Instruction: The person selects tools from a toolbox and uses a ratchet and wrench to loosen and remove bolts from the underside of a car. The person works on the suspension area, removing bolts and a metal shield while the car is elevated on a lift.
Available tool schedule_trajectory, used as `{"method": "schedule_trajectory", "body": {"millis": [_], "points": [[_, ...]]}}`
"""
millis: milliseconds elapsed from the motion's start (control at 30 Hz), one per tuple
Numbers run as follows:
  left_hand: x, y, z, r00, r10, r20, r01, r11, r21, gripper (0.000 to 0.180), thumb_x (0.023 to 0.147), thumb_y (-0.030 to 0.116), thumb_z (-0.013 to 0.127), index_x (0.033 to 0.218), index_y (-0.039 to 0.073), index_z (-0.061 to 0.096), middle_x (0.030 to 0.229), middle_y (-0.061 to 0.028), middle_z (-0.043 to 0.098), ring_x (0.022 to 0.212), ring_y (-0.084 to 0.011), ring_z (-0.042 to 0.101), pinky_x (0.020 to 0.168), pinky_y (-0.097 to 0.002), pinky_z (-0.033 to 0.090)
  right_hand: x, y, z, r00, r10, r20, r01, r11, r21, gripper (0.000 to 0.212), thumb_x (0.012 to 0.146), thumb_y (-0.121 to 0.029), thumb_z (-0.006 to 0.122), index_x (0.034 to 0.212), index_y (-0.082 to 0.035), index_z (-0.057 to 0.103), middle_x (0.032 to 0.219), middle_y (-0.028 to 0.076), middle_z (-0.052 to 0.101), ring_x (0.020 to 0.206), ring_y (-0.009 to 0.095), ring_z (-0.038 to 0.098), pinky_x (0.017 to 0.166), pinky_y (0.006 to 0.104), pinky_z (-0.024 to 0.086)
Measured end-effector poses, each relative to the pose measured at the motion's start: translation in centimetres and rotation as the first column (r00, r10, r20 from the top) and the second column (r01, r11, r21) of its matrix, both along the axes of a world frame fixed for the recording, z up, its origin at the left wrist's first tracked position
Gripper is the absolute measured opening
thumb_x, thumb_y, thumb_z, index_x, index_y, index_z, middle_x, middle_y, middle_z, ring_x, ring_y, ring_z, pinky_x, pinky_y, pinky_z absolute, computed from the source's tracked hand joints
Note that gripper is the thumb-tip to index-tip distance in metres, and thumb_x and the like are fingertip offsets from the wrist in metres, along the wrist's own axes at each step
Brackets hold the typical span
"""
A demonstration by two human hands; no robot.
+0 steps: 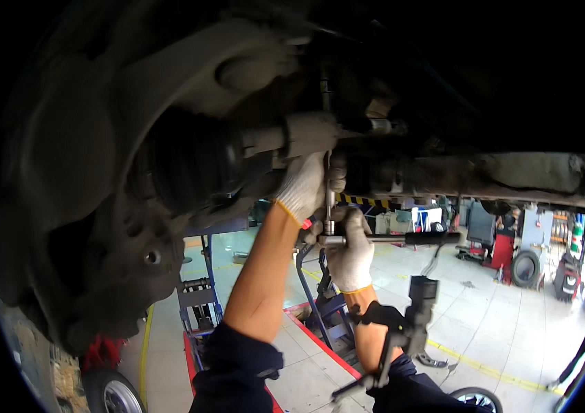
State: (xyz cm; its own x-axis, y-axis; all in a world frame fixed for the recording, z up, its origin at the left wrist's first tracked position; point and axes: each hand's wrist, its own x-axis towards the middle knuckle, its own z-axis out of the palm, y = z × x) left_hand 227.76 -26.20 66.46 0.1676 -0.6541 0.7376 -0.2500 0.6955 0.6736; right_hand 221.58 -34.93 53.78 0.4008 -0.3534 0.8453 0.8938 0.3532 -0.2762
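Note:
Both my hands wear white knit gloves with yellow cuffs and reach up under a raised vehicle. My left hand (309, 180) is closed round a long upright extension bar (329, 196), just below a grey drive shaft (309, 134). Lower down, my right hand (351, 256) grips the head end of a ratchet wrench (388, 238), where the bar joins it. The ratchet's black handle points right, level. The bar runs up past the shaft to a dark area, where I cannot make out what its upper end meets.
A dark rubber boot (196, 162) and suspension arm (189, 62) crowd the left. A beam (512, 175) crosses at right. A black bracket device (419, 306) is strapped to my right forearm. Below stand a blue-framed stand (199, 303), loose wheels (526, 268) and a red cabinet (503, 252).

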Motion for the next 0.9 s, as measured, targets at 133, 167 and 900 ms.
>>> {"method": "schedule_trajectory", "body": {"millis": [133, 167, 900], "points": [[-7.4, 1.8, -6.3, 0.516, 0.826, 0.227, -0.752, 0.564, -0.341, 0.043, 0.106, 0.036, 0.055, 0.12, -0.004, 0.062, 0.111, -0.0191, 0.068, 0.099, -0.0353, 0.068, 0.09, -0.043, 0.054, -0.8, -3.1, -0.3, 0.967, 0.255, 0.008, -0.254, 0.958, 0.13, 0.033, 0.11, -0.032, 0.05, 0.096, -0.004, 0.062, 0.084, 0.016, 0.069, 0.07, 0.025, 0.066, 0.065, 0.0352, 0.054], [-9.5, 3.7, -9.0, 0.64, 0.763, 0.088, -0.669, 0.61, -0.426, 0.046, 0.106, 0.037, 0.055, 0.125, -0.005, 0.061, 0.118, -0.0203, 0.067, 0.105, -0.0336, 0.068, 0.092, -0.0407, 0.053, -2.0, -2.1, 0.2, 0.842, 0.537, 0.043, -0.537, 0.83, 0.147, 0.032, 0.109, -0.034, 0.052, 0.096, -0.006, 0.062, 0.086, 0.015, 0.069, 0.069, 0.025, 0.066, 0.064, 0.0347, 0.054], [-21.6, 8.8, -2.9, -0.242, 0.968, -0.07, -0.466, -0.179, -0.866, 0.031, 0.081, 0.005, 0.064, 0.109, 0.013, 0.075, 0.106, -0.0101, 0.068, 0.099, -0.0321, 0.066, 0.089, -0.0411, 0.052, -2.0, -2.2, 0.9, 0.91, 0.399, -0.114, -0.37, 0.904, 0.212, 0.034, 0.111, -0.035, 0.045, 0.111, -0.007, 0.063, 0.115, 0.015, 0.07, 0.095, 0.028, 0.071, 0.076, 0.0434, 0.064]]}}
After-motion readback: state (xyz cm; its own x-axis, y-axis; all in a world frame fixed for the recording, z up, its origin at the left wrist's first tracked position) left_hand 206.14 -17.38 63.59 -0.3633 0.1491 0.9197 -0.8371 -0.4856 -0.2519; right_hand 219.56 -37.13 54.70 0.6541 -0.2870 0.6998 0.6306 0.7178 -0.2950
